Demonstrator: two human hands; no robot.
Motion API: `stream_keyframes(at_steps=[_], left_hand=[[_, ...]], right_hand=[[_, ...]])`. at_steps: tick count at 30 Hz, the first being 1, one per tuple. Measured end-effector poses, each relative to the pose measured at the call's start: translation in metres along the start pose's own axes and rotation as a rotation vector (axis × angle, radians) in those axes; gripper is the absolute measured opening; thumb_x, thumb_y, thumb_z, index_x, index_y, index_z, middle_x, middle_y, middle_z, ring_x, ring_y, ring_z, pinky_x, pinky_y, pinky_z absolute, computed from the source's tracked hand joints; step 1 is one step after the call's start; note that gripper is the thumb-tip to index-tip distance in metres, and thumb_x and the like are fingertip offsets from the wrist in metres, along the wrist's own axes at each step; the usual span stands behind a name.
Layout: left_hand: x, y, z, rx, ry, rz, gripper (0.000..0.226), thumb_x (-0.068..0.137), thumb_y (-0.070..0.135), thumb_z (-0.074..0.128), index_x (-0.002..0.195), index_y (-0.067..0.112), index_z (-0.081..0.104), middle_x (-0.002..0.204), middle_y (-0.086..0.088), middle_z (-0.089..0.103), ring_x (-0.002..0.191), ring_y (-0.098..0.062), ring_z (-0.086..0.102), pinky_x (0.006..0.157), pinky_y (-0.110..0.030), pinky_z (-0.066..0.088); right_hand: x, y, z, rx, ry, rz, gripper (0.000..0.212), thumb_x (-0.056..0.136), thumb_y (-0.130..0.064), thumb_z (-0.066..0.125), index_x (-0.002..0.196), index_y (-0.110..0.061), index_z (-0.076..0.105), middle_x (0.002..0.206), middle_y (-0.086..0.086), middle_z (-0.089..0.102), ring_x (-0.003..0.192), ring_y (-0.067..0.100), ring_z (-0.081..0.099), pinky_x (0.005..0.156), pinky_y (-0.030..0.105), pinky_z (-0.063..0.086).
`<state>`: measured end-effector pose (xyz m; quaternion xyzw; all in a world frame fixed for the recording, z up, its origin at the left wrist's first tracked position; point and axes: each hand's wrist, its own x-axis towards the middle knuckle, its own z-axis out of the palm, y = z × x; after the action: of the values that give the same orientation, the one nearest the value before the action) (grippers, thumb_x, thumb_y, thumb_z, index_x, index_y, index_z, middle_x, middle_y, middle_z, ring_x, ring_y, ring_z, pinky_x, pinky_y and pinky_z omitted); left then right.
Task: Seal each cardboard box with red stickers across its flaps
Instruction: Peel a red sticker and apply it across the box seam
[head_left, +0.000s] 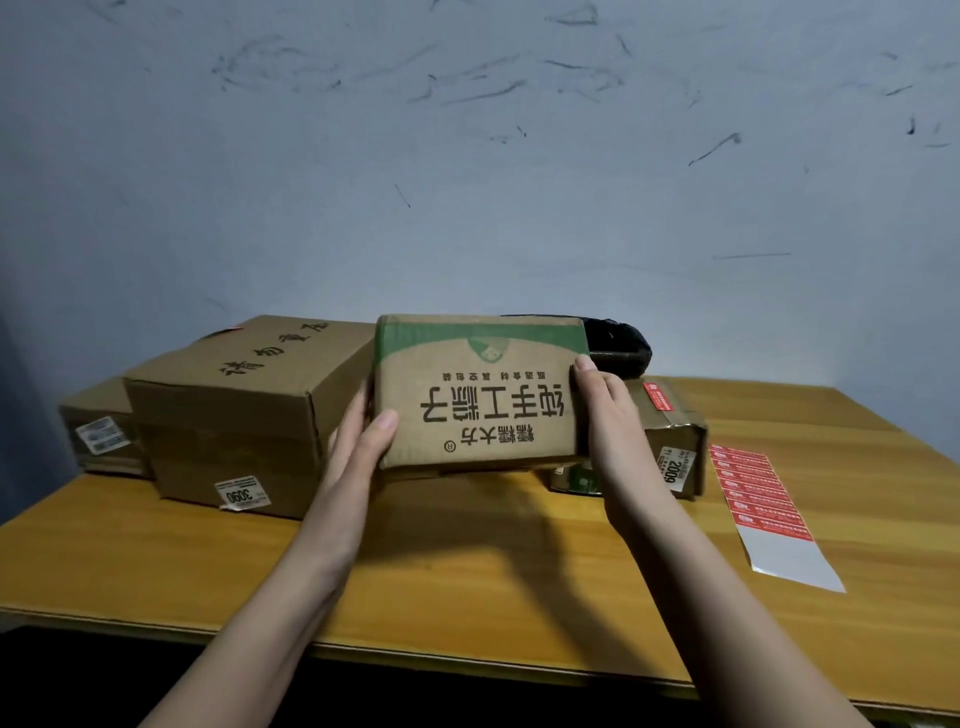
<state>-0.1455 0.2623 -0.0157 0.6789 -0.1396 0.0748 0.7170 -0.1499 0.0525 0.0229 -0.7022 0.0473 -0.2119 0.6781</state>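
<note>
While gripped between both hands | box (480, 395) | above table (467, 561)

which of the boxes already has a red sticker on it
The small box at the right, behind the right hand, shows one on its top edge. The held box shows none.

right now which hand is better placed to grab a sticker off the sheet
Right. The right hand is nearer the red sticker sheet, which lies right of the held box; the left hand is across it.
</note>
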Motion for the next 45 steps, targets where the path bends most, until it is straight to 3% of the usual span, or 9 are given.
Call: stream_keyframes(at_steps=[5, 11, 14, 20, 23, 29, 34, 42, 45], left_hand=[[0.004, 0.003, -0.005, -0.125, -0.020, -0.124, 0.064, 0.075, 0.070, 0.050, 0.132, 0.040, 0.049, 0.124, 0.007, 0.064, 0.120, -0.017, 0.055, 0.092, -0.043, 0.050], [0.006, 0.005, -0.009, -0.182, -0.052, -0.297, 0.072, 0.070, 0.072, 0.043, 0.135, 0.042, 0.043, 0.130, -0.001, 0.058, 0.110, -0.027, 0.061, 0.081, -0.042, 0.053], [0.006, 0.003, -0.011, -0.231, -0.069, -0.368, 0.074, 0.069, 0.072, 0.047, 0.137, 0.042, 0.041, 0.133, -0.002, 0.057, 0.104, -0.032, 0.065, 0.078, -0.044, 0.054], [0.003, -0.006, -0.008, -0.382, -0.090, -0.465, 0.068, 0.071, 0.061, 0.056, 0.134, 0.038, 0.044, 0.129, -0.004, 0.060, 0.101, -0.038, 0.067, 0.084, -0.048, 0.052], [0.002, -0.009, -0.005, -0.412, -0.039, -0.437, 0.065, 0.071, 0.053, 0.060, 0.132, 0.035, 0.047, 0.125, -0.005, 0.063, 0.105, -0.037, 0.064, 0.088, -0.049, 0.051], [0.003, -0.025, 0.010, -0.340, 0.164, -0.236, 0.105, 0.056, 0.046, 0.077, 0.145, 0.037, 0.023, 0.135, -0.003, 0.054, 0.114, -0.021, 0.059, 0.088, -0.044, 0.053], [0.004, -0.037, 0.027, 0.004, 0.321, 0.008, 0.120, 0.070, 0.023, 0.083, 0.148, 0.040, -0.007, 0.154, -0.001, 0.021, 0.136, -0.016, 0.031, 0.109, -0.033, 0.028], [0.013, -0.046, 0.041, 0.463, 0.429, 0.252, 0.134, 0.056, 0.016, 0.090, 0.152, 0.021, -0.003, 0.151, -0.017, 0.015, 0.137, -0.016, 0.019, 0.104, -0.020, 0.020], [0.014, -0.045, 0.042, 0.514, 0.414, 0.244, 0.137, 0.056, 0.019, 0.091, 0.148, 0.030, -0.009, 0.150, -0.013, 0.014, 0.131, -0.014, 0.023, 0.096, -0.025, 0.030]], right_hand=[[-0.004, 0.003, -0.005, 0.033, -0.237, -0.075, 0.030, 0.103, -0.034, 0.035, 0.098, -0.027, 0.064, 0.094, -0.020, 0.070, 0.085, -0.012, 0.061, 0.065, 0.006, 0.044], [0.012, 0.011, 0.001, -0.010, -0.232, -0.026, 0.038, 0.096, -0.034, 0.054, 0.129, -0.017, 0.047, 0.117, -0.005, 0.058, 0.101, 0.001, 0.055, 0.053, 0.005, 0.044], [0.003, 0.018, -0.004, -0.054, -0.231, -0.098, 0.031, 0.100, -0.033, 0.045, 0.129, -0.021, 0.048, 0.108, -0.019, 0.056, 0.084, -0.025, 0.053, 0.064, -0.002, 0.040], [0.013, 0.015, 0.008, -0.129, -0.248, -0.250, 0.030, 0.104, -0.036, 0.035, 0.101, -0.032, 0.064, 0.101, -0.010, 0.066, 0.097, -0.007, 0.057, 0.086, 0.011, 0.042], [0.024, 0.017, 0.016, -0.116, -0.280, -0.244, 0.042, 0.099, -0.050, 0.030, 0.105, -0.027, 0.065, 0.106, -0.002, 0.068, 0.103, 0.015, 0.059, 0.087, 0.023, 0.043], [0.043, 0.018, 0.021, -0.130, -0.159, -0.137, 0.043, 0.101, -0.034, 0.044, 0.140, -0.015, 0.041, 0.130, -0.002, 0.051, 0.099, -0.002, 0.051, 0.065, 0.002, 0.042], [0.046, 0.027, 0.027, -0.362, 0.035, -0.290, 0.051, 0.091, -0.023, 0.062, 0.138, -0.016, 0.042, 0.133, 0.001, 0.047, 0.125, 0.014, 0.045, 0.108, 0.036, 0.038], [0.014, 0.024, 0.061, -0.260, -0.315, -0.215, 0.112, 0.063, -0.082, 0.055, 0.152, -0.024, 0.020, 0.157, -0.001, 0.023, 0.143, 0.009, 0.022, 0.119, 0.041, 0.022], [0.012, 0.027, 0.068, -0.164, -0.302, -0.156, 0.118, 0.059, -0.079, 0.060, 0.153, -0.027, 0.012, 0.160, -0.002, 0.016, 0.146, 0.011, 0.016, 0.119, 0.043, 0.022]])
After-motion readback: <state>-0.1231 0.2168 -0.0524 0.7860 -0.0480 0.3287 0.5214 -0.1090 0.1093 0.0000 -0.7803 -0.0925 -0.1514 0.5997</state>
